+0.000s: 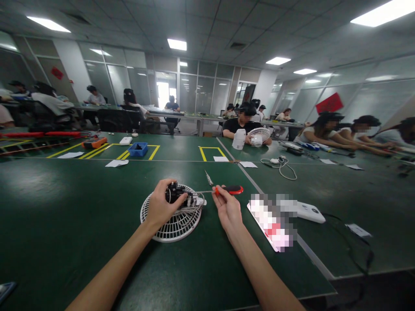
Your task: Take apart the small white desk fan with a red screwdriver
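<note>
A white round fan grille lies flat on the green table in front of me. My left hand is closed on a small black motor unit with white wires, held over the grille. My right hand grips a screwdriver with a red and black handle; its thin shaft points left and its tip touches the motor unit. A second small screwdriver lies loose on the table just beyond.
A white flat device lies to my right, beside a blurred-out patch. A blue tray, papers and a white cable lie farther back. A person across the table holds another white fan. Several people sit at surrounding tables.
</note>
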Tool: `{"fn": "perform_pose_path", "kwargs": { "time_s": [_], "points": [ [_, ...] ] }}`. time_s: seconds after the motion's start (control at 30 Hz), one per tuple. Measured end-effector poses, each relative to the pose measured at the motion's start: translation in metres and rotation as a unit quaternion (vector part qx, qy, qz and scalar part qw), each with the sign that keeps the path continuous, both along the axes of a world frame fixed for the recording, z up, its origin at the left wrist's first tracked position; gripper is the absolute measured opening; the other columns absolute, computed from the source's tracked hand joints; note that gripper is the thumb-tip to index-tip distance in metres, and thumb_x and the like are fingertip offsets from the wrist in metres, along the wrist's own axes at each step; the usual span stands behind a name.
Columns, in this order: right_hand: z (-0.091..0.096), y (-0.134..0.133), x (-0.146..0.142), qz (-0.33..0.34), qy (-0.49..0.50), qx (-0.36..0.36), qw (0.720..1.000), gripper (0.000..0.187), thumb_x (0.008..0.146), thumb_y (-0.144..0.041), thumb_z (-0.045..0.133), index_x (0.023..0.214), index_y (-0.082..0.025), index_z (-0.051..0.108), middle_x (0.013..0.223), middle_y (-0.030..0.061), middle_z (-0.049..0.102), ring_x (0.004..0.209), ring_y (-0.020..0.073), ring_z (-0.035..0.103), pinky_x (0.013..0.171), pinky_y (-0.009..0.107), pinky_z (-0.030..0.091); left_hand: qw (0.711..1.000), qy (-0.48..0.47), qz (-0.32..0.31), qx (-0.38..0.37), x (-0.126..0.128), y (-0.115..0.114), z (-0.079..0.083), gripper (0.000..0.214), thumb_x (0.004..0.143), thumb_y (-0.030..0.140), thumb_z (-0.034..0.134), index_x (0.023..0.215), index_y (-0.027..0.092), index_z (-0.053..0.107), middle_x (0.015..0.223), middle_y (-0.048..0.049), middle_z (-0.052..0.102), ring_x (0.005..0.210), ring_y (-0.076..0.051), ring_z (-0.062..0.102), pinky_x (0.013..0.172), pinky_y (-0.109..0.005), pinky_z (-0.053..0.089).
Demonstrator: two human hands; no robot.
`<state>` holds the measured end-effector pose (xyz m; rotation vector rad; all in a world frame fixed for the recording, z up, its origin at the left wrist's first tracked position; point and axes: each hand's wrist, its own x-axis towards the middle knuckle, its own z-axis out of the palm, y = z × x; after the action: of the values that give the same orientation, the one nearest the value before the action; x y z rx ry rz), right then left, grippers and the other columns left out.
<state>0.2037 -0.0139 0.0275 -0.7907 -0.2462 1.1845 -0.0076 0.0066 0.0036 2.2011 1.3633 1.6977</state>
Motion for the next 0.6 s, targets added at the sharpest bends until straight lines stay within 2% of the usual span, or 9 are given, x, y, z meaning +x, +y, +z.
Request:
{"fn": "perform_pose_path", "kwargs": {
  "time_s": [0.17, 0.3, 0.47, 0.6],
  "points": [
    [0.0043, -0.0005, -0.0018, 0.009, 0.030, -0.012, 0.999, 0.025, 0.069, -0.001, 0.073, 0.080, -0.020, 0.062, 0.081, 0.0017, 0.078, 0.081, 0.0139, 0.076, 0.077, 0.023, 0.063, 1.000, 0.002, -0.001, 0.003, 0.0003, -0.0002, 0.0002, 0.044, 0.084, 0.041, 0.077, 0.118, 0.024, 0.058, 0.113, -0.0074, 0.066, 0.106, -0.025, 0.065, 0.095, -0.043, 0.055],
    [0.0002, -0.0002, -0.0060, 0.017, 0.031, -0.016, 0.999, 0.022, 0.071, -0.009, 0.081, 0.079, -0.019, 0.062, 0.072, 0.0016, 0.074, 0.071, 0.0132, 0.074, 0.073, 0.022, 0.064, 1.000, 0.004, -0.003, 0.003, 0.0008, -0.0003, 0.0015, 0.044, 0.084, 0.040, 0.077, 0.119, 0.023, 0.058, 0.114, -0.0076, 0.066, 0.106, -0.025, 0.065, 0.096, -0.043, 0.055],
    [-0.0045, 0.0014, -0.0065, 0.006, -0.002, -0.014, 1.000, 0.034, 0.061, -0.016, 0.094, 0.077, -0.019, 0.064, 0.064, -0.0033, 0.068, 0.055, 0.0104, 0.066, 0.052, 0.017, 0.059, 1.000, 0.003, -0.002, -0.001, 0.0005, -0.0009, 0.0013, 0.044, 0.084, 0.039, 0.077, 0.119, 0.023, 0.057, 0.113, -0.0070, 0.066, 0.106, -0.024, 0.065, 0.095, -0.042, 0.055],
    [-0.0042, 0.0020, -0.0055, -0.017, -0.013, 0.010, 1.000, 0.038, 0.055, -0.016, 0.098, 0.075, -0.018, 0.065, 0.067, -0.0041, 0.071, 0.058, 0.0090, 0.066, 0.057, 0.015, 0.060, 1.000, 0.004, -0.004, 0.001, 0.0001, -0.0007, -0.0002, 0.043, 0.083, 0.039, 0.078, 0.118, 0.023, 0.058, 0.113, -0.0064, 0.065, 0.106, -0.024, 0.065, 0.096, -0.041, 0.054]
  ]
}}
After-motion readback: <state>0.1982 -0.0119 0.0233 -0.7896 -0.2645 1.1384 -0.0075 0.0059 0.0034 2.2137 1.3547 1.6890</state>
